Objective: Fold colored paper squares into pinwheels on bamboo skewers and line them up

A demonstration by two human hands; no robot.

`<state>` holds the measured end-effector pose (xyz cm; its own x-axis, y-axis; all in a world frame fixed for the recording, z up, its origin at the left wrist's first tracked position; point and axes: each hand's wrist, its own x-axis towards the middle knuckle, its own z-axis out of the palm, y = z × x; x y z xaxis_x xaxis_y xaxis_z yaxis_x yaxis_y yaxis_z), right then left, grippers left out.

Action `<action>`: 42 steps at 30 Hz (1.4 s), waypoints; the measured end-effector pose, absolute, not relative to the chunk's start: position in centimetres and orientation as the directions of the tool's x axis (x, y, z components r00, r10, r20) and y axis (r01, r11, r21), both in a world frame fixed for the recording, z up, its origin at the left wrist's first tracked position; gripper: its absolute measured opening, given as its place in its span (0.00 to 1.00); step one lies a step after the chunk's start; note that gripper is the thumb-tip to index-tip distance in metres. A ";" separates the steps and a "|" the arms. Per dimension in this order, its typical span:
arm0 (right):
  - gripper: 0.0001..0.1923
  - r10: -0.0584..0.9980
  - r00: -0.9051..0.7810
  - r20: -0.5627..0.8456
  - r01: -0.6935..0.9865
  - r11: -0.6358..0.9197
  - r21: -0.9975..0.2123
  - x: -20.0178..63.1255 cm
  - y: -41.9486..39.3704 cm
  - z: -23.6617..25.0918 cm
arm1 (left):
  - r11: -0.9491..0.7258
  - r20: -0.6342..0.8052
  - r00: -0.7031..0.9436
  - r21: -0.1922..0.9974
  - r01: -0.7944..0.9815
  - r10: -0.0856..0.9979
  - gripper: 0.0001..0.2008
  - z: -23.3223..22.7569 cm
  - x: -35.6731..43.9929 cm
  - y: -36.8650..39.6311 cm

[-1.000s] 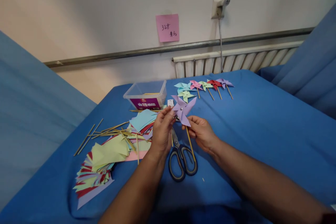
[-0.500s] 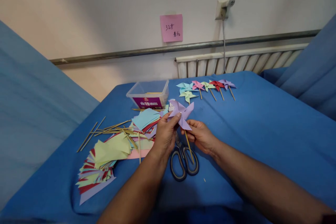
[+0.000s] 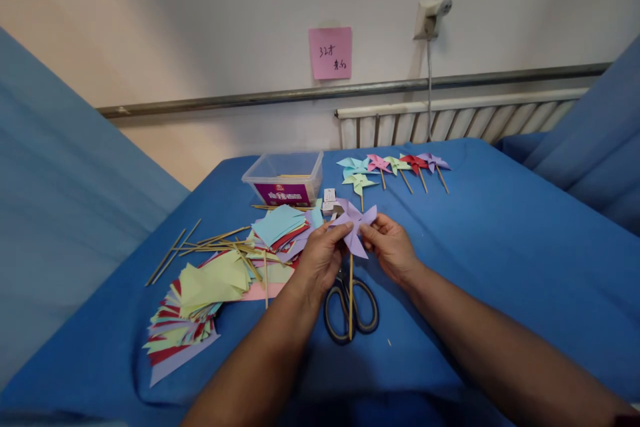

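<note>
While black-handled scissors [image 3: 350, 303] lie below, left hand [image 3: 320, 260] and right hand [image 3: 393, 247] pinch the lilac paper pinwheel on its wooden stick [image 3: 355, 223].

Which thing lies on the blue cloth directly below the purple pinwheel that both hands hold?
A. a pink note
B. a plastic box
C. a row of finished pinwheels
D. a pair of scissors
D: the scissors lie on the blue cloth just under the purple pinwheel, whose stick hangs down across their handles, while the left hand and the right hand pinch the paper blades.
</note>
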<state>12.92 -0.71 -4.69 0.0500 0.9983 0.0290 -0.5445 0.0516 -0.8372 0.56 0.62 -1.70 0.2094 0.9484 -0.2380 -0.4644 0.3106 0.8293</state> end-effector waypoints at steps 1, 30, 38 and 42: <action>0.15 0.999 0.052 0.013 -0.557 0.040 -0.830 13.0 -0.7 -4.7 | 0.327 -0.243 0.235 0.827 -0.457 0.941 0.12 -1.7 0.6 0.5; 0.19 0.990 -0.079 -0.117 -0.690 -0.139 -0.711 14.5 -0.3 -4.1 | 0.356 -0.270 0.266 0.859 -0.369 0.926 0.11 -1.9 0.7 0.2; 0.18 0.992 -0.057 -0.110 -0.741 -0.116 -0.662 15.0 0.0 -4.1 | 0.431 -0.336 0.304 0.837 -0.337 0.891 0.13 -1.8 0.9 0.0; 0.18 0.989 -0.137 -0.050 -0.747 -0.136 -0.650 15.6 0.1 -4.1 | 0.455 -0.352 0.320 0.821 -0.346 0.879 0.12 -1.6 0.7 0.1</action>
<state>15.61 0.15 -4.08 -0.1373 0.9893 -0.0496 -0.7474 -0.1363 -0.6502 0.71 0.12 -1.64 0.3203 0.8793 -0.3525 -0.3460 0.4550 0.8205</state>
